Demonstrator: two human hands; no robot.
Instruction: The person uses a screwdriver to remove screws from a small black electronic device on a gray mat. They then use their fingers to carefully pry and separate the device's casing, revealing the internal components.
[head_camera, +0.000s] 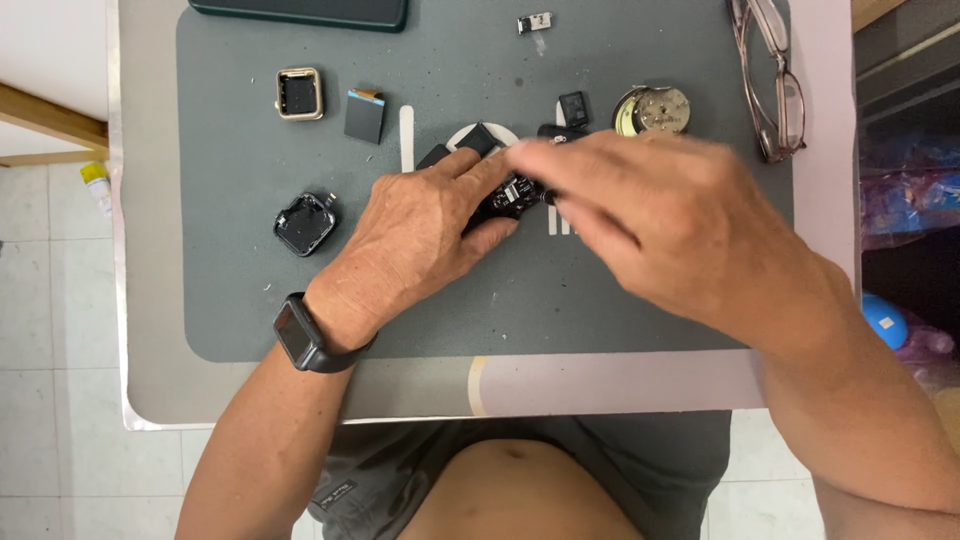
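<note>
Matt grey rubbery mat (250, 290), lightly speckled. Glossy black plastic watch part (505, 198) between the hands. Shiny gold metal case (299, 94). Brushed metal movement (660, 110). Clear pinkish plastic glasses (775, 90).

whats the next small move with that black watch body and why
Probably steady the right hand and settle its fingertips on the black watch body. The left hand already pins it to the grey mat, while the right hand is blurred, hiding what it holds.
</note>
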